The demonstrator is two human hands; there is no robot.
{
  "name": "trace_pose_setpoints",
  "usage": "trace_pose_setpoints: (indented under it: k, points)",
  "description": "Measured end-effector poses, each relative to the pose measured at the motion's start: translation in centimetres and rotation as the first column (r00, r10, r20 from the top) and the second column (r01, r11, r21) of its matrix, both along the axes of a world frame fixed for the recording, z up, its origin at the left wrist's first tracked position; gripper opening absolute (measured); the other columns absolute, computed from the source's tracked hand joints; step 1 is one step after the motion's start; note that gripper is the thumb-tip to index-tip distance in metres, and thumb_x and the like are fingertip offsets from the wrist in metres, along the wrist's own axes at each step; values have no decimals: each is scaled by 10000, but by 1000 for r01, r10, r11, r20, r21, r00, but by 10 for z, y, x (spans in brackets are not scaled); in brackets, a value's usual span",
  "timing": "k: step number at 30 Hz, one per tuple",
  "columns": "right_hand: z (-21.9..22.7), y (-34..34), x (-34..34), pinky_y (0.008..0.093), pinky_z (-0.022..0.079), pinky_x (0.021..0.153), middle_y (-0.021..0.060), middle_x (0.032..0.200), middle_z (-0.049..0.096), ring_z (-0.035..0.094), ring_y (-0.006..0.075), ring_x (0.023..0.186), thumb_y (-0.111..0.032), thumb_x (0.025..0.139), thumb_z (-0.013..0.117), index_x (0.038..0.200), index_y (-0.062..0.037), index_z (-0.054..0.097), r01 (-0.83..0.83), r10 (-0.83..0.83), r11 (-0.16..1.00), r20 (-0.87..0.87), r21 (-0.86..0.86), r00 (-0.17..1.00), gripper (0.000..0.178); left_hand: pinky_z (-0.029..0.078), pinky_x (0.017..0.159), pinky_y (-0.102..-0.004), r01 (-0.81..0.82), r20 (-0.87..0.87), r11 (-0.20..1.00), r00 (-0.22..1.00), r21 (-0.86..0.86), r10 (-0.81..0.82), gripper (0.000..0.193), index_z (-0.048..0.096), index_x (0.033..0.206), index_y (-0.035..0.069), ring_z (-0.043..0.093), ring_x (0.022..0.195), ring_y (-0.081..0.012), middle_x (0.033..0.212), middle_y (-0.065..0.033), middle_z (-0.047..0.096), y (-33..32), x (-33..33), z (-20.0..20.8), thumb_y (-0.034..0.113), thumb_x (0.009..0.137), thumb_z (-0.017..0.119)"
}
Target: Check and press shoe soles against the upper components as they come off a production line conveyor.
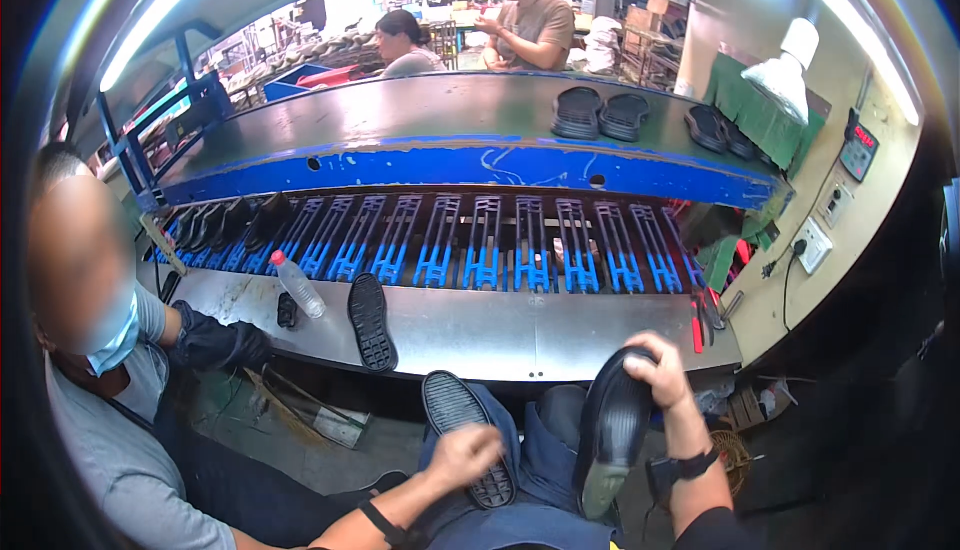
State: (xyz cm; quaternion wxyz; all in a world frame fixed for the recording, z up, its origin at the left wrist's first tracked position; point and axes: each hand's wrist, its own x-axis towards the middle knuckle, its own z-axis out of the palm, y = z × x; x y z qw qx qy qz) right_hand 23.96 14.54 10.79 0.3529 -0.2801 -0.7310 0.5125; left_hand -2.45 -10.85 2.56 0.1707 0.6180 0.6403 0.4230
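Over the lap, right hand (660, 368) grips a black shoe sole (612, 430) upright; left hand (465, 453) rests curled on a second sole (462, 430), tread up, below the table (520, 335).

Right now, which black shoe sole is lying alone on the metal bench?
The black sole beside the plastic bottle. No hand touches it; two others are in the person's hands, more sit on the upper shelf.

Shoe factory line: blue rack conveyor (480, 245), black soles (600, 113), seated workers
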Motion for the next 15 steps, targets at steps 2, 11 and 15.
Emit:
trace_pose_setpoints:
  k: [2, 11, 15]
  points:
    - [-35, -31, -4, 309, 489, 885, 71, 1027, 684, 627, 171, 963, -172, 769, 739, 1052, 13, 689, -53, 51, 988, -22, -147, 998, 342, 495, 800, -382, -493, 37, 837, 866, 238, 499, 328, 639, 1061, -1, 610, 958, -299, 1095, -159, 613, 28, -50, -5, 75, 760, 746]
    - [-38, -29, -50, 307, 533, 782, 95, 988, 660, 651, 174, 868, -286, 929, 609, 1160, 20, 615, -199, 14, 787, -307, -583, 952, 384, 468, 857, -288, -289, 796, 913, 458, -287, 396, 444, 641, 1190, -47, 588, 915, -124, 1035, -44, 671, 60, -128, -67, 355, 1044, 519]
    - [-92, -89, -15, 502, 542, 942, 231, 1242, 631, 666, 379, 1040, -626, 945, 503, 1376, 24, 487, -515, -94, 335, -572, -789, 815, 780, 493, 889, -311, -429, 597, 887, 671, -171, 440, 318, 605, 1202, -34, 608, 986, -154, 1082, -73, 672, 48, -67, -55, 166, 957, 641]
